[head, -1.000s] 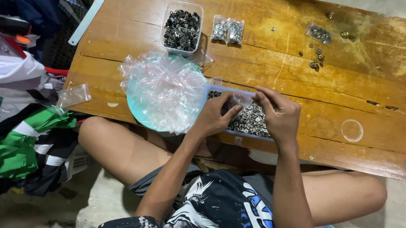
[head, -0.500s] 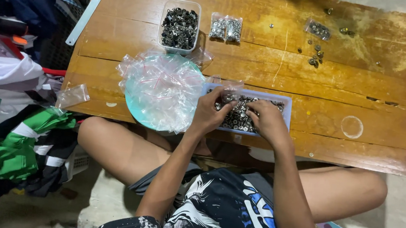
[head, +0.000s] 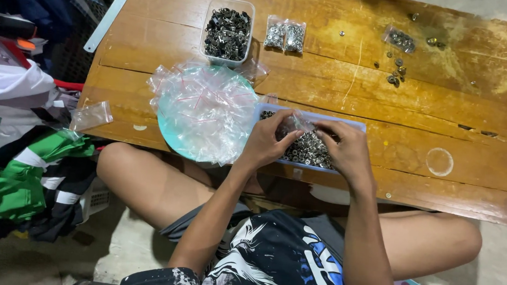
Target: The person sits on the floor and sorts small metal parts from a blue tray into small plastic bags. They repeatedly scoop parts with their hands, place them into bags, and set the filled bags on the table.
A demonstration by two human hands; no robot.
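Note:
My left hand [head: 268,142] pinches a small clear plastic bag [head: 297,123] by its mouth, just over a pale blue tray [head: 350,124] full of small silvery metal parts [head: 309,150]. My right hand [head: 345,149] rests in the tray among those parts, its fingers curled at the bag's opening. Both hands sit at the near edge of a low wooden table [head: 305,86].
A round teal plate piled with empty clear bags [head: 205,112] lies left of the tray. Farther back stand a clear tub of dark metal parts [head: 228,32], two filled bags [head: 285,36] and loose parts [head: 397,66]. Clothes [head: 31,174] are heaped on the floor at left.
Both hands drew together over the tray. The small bag is now held up between them, and the right hand has dipped into the metal parts.

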